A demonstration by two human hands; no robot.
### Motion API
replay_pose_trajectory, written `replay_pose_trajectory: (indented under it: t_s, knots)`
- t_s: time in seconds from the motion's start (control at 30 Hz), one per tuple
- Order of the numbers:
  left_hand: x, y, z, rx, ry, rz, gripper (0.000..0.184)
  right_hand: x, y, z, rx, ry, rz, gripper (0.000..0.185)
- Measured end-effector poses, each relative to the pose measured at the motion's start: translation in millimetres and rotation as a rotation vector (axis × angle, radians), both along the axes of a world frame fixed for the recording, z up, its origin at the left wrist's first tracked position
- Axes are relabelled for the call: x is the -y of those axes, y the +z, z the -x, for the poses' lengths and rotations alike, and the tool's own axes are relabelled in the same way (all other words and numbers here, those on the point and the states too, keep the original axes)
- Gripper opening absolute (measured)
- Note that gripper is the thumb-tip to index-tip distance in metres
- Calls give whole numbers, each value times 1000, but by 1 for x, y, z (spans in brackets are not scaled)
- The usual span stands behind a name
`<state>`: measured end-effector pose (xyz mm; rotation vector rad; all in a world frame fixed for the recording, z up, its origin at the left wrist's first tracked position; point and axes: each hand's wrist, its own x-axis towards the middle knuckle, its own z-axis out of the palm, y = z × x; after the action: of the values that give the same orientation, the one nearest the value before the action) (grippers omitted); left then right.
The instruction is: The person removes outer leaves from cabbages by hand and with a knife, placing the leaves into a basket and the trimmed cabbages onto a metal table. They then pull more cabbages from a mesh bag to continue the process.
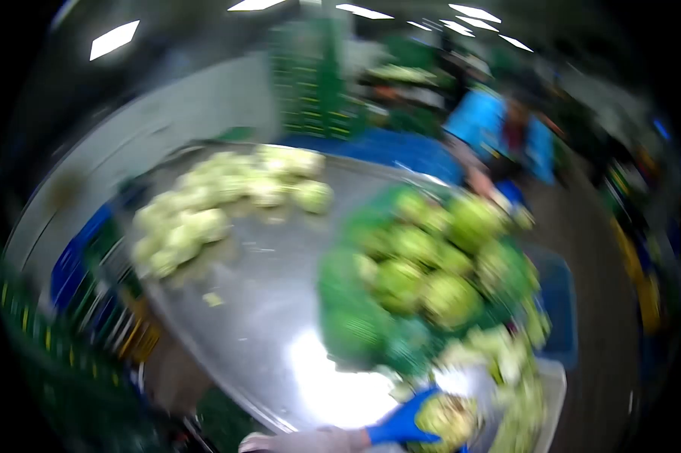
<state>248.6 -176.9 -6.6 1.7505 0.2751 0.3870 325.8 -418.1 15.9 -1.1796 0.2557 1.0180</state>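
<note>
My left hand [406, 424], in a blue glove, is closed around a pale green cabbage [448, 420] at the bottom edge of the view. The cabbage's whitish, brownish side faces up. A sliver of blue below the cabbage may be part of my right hand, but its fingers are hidden. Just beyond lies a green net sack [355, 325], spread open on the metal table [272, 302], with several cabbages [416, 249] piled on it. Loose leaves [518, 400] lie to the right of my left hand, in a pale bin [558, 392].
Several trimmed pale cabbages [204, 196] sit along the table's far left side. A leaf scrap [213, 299] lies on the metal. Beyond the sack a person in blue [480, 117] reaches toward the cabbages. A blue tub [556, 302] stands at right; green crates [306, 83] are stacked behind.
</note>
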Motion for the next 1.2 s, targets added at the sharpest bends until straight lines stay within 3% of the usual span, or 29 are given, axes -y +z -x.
replay_pose_trajectory:
  t_s: [0.03, 0.07, 0.1, 0.17, 0.2, 0.23, 0.33, 0.37, 0.5, 0.6, 0.63, 0.77, 0.83, 0.93, 1.03, 1.13, 1.2]
  knots:
    - [1, 9, 6, -99, 37, -77, 122, 27, -34, -5, -36, 37, -94, 37]
    - [6, 4, 14, -165, 19, 101, 122, 43, -76, -17, 372, 143, 196, 35]
    - [13, 19, 17, -233, 18, 275, 122, 15, 6, -6, 221, 82, 136, 22]
    - [8, 44, 14, -339, -2, 342, 111, 23, -30, -3, 902, 134, 428, 39]
    - [6, 49, 10, -352, -12, 419, 104, 18, -16, -1, 1017, 162, 568, 40]
    - [6, 47, 12, -320, -49, 372, 101, 19, -11, 0, 1246, 91, 473, 43]
    - [1, 52, 9, -311, -139, 348, 99, 14, 40, 0, 1372, 307, 511, 47]
    - [1, 54, 6, -315, -171, 339, 100, 20, 32, -2, 1408, 385, 621, 57]
    - [22, 53, -15, -196, -85, 400, 99, 28, 28, -9, 1539, 451, 672, 54]
    - [21, 40, -31, -230, 26, 306, 92, 36, 36, -17, 1617, 581, 727, 53]
    - [23, 57, -40, -255, 40, 381, 86, 36, 44, -21, 1658, 556, 720, 50]
    - [7, 34, -51, -217, -87, 112, 91, 32, 35, -34, 1732, 574, 697, 46]
    - [7, 35, -58, -238, -80, 99, 90, 31, 24, -40, 1754, 648, 743, 44]
    - [9, 38, -70, -251, -53, 195, 86, 26, 10, -49, 1797, 648, 772, 26]
    - [0, 31, -80, -235, -84, 276, 78, 22, -1, -57, 1812, 828, 788, 34]
    - [-7, 35, -95, -266, -97, 228, 70, 16, -10, -76, 1536, 809, 649, 31]
    - [-14, 41, -112, -338, -70, 337, 60, 0, -14, -89, 1344, 798, 733, 31]
